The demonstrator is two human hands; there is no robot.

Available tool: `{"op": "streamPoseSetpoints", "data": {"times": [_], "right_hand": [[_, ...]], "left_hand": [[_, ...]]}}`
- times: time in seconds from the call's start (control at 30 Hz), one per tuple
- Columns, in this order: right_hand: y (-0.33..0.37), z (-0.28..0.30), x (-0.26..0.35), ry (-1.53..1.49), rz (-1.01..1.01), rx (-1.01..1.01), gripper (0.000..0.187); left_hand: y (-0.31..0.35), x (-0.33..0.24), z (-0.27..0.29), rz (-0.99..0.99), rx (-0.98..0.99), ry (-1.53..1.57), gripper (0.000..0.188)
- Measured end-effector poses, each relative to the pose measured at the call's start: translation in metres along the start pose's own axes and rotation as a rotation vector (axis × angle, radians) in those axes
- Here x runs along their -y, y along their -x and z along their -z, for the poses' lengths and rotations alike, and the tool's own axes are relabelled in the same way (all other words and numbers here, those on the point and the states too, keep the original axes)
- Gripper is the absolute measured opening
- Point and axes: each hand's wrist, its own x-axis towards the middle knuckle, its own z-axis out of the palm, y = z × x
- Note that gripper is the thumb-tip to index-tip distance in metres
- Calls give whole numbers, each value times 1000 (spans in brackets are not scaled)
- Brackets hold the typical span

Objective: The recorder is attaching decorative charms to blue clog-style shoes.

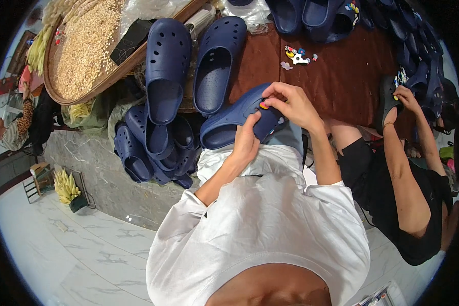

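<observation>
Left hand [246, 141] clasps near side of blue clog [241, 108]; right hand [294, 105], fingertips nearly together at bright charm [264, 105] (cannot tell if gripped); best brace clog, press straight

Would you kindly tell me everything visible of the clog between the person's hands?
The dark blue clog looks like moulded foam. It slants over the lap, foot opening at lower left, toe toward upper right. Its upper carries a yellow and pink charm and a pale one. The left hand holds it; the right hand touches the former.
</observation>
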Motion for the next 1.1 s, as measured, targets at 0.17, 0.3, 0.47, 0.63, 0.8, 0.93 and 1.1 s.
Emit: {"op": "streamPoseSetpoints", "data": {"times": [0.17, 0.3, 0.47, 0.63, 0.8, 0.93, 1.1], "right_hand": [[2, -4, -4, 211, 119, 16, 15], [11, -12, 1, 301, 175, -97, 14], [13, -12, 3, 273, 92, -114, 13], [13, -7, -1, 196, 0, -70, 13], [7, -5, 3, 249, -52, -13, 13], [6, -5, 2, 300, -64, 17, 14], [4, -6, 4, 391, -83, 51, 13]], "left_hand": [[8, 1, -3, -97, -26, -124, 35], [7, 6, -5, -175, -41, -146, 36], [6, 9, -5, -208, -54, -177, 33], [8, 10, -5, -288, -54, -354, 29], [10, 8, -7, -357, -63, -478, 27], [10, 9, -6, -413, -60, -567, 24], [8, 11, 0, -397, -73, -491, 22]]}}
